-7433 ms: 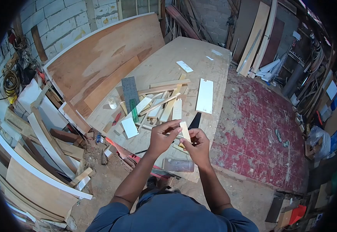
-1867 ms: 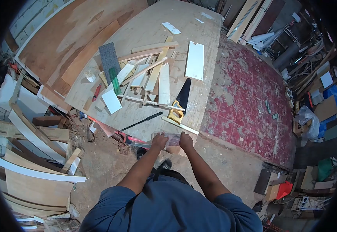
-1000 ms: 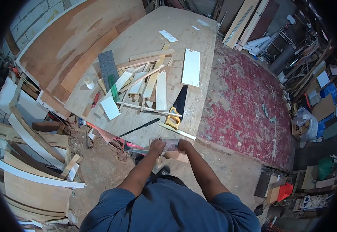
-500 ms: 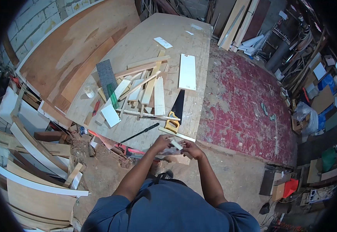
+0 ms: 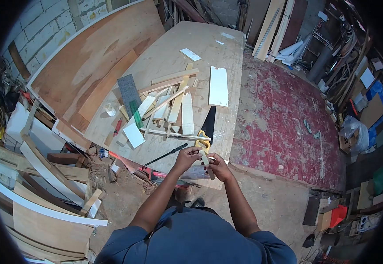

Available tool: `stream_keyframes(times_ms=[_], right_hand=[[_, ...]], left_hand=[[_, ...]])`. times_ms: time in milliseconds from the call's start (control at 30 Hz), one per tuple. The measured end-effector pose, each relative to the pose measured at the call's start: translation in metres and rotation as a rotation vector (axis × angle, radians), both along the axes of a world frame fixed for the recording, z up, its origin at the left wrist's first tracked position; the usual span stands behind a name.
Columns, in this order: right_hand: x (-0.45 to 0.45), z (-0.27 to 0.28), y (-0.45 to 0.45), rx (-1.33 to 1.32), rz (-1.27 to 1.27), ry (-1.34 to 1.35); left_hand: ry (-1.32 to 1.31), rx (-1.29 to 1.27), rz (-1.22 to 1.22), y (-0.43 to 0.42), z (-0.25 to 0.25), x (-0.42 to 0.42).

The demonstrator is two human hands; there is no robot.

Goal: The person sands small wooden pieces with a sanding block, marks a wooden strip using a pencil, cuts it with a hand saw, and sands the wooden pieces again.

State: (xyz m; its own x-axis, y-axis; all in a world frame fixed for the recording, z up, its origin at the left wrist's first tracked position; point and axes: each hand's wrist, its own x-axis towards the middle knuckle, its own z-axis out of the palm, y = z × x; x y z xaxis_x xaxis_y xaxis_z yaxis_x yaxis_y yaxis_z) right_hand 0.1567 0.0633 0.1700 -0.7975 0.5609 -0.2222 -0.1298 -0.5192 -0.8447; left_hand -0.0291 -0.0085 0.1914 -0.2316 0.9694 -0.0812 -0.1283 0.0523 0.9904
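Note:
Between my two hands, over the near edge of the wooden table (image 5: 165,57), is a small light wood piece (image 5: 207,164). The fingers of my left hand (image 5: 187,159) pinch its upper end, and those of my right hand (image 5: 219,168) grip its side. Just beyond them lies a saw with a yellow handle (image 5: 203,140) and dark blade. A clear flat piece (image 5: 192,172) rests on the table edge, partly hidden by my hands. Left of the saw is a black rod-like tool (image 5: 167,155). A white board (image 5: 218,86) lies past the blade.
Wood strips (image 5: 188,113) lie piled mid-table, beside a green strip (image 5: 136,114), a dark grey panel (image 5: 130,91) and a red tool (image 5: 118,127). A large plywood sheet (image 5: 90,66) leans at left. Red tiled floor (image 5: 284,127) extends right. Curved boards (image 5: 53,176) stand lower left.
My hands have come up from the clear flat piece at the table edge and now hold the small wood piece, which has turned more upright. The camera view has shifted slightly.

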Motion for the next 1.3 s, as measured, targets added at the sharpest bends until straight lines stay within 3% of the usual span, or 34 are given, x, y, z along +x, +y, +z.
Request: stream_keyframes(times_ms=[100, 167, 267, 367, 467, 533, 600, 700, 867, 933, 1067, 1167, 1233, 1300], right_hand=[[0.001, 0.003, -0.001, 0.067, 0.008, -0.017], [0.003, 0.006, 0.004, 0.123, 0.014, -0.045], [0.003, 0.004, 0.015, 0.078, -0.117, -0.054], [-0.007, 0.006, 0.017, 0.048, -0.450, -0.032], [-0.015, 0.001, 0.020, 0.019, -0.599, 0.017], [-0.017, 0.006, 0.018, 0.045, -0.618, -0.013], [-0.020, 0.007, 0.016, 0.071, -0.635, -0.045], [-0.024, -0.002, 0.010, 0.327, -0.629, -0.158], [-0.027, -0.009, -0.004, 0.378, -0.585, -0.205], [-0.027, -0.020, -0.003, 0.486, -0.573, -0.176], [-0.018, -0.021, -0.005, 0.391, -0.561, -0.157], [-0.006, -0.055, 0.004, 0.429, -0.541, -0.220], [0.006, -0.064, -0.001, 0.381, -0.474, -0.334], [0.018, -0.085, -0.001, 0.367, -0.326, -0.543]], left_hand=[[0.156, -0.017, 0.082, -0.001, -0.012, -0.006], [-0.176, 0.041, 0.231, 0.000, -0.024, -0.015], [-0.276, 0.015, 0.245, -0.011, -0.023, -0.029], [-0.282, -0.008, 0.162, -0.019, -0.031, -0.031], [-0.250, -0.053, 0.071, -0.025, -0.028, -0.025], [-0.055, -0.092, -0.125, -0.028, -0.036, -0.020], [-0.085, -0.093, -0.143, -0.030, -0.043, -0.008], [-0.067, -0.174, -0.212, -0.031, -0.044, 0.007], [-0.080, -0.191, -0.194, -0.026, -0.063, 0.025], [0.052, -0.183, -0.257, -0.023, -0.069, 0.029], [0.092, -0.163, -0.302, -0.023, -0.070, 0.037], [0.151, -0.132, -0.280, -0.026, -0.081, 0.038], [0.742, -0.120, -0.257, -0.028, -0.104, 0.026], [0.874, -0.147, -0.224, -0.030, -0.130, 0.018]])
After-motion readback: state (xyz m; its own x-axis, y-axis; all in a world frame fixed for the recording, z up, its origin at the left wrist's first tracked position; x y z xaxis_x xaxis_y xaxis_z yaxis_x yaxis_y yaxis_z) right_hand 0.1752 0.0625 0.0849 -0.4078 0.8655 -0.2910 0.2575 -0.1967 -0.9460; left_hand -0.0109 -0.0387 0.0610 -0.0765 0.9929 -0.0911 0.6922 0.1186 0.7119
